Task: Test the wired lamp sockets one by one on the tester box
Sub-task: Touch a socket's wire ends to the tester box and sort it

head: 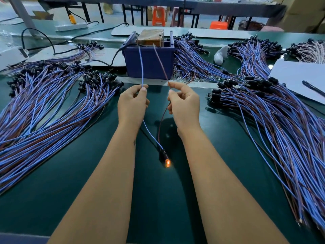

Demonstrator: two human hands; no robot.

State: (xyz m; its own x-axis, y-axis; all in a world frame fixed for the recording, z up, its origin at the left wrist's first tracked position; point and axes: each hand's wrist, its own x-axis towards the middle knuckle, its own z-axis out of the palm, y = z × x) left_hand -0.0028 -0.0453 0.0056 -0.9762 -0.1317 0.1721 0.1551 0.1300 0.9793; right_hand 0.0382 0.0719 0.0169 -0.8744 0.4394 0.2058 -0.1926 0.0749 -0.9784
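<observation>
The lamp socket (164,155) lies on the table between my arms, glowing. My left hand (131,104) pinches its blue wire (141,67), my right hand (184,104) the brown wire (161,62), both ends on the tester box (149,62). I judge it passes; next I lift off and sort it.

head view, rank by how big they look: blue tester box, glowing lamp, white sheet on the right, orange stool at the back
1. blue tester box
2. white sheet, partly cut off by the frame
3. orange stool, far away
4. glowing lamp

surface: green bench (184,199) | beyond grip: blue tester box (149,62) | left of grip: wire bundles (44,111) | right: wire bundles (272,111), white sheet (295,76)
</observation>
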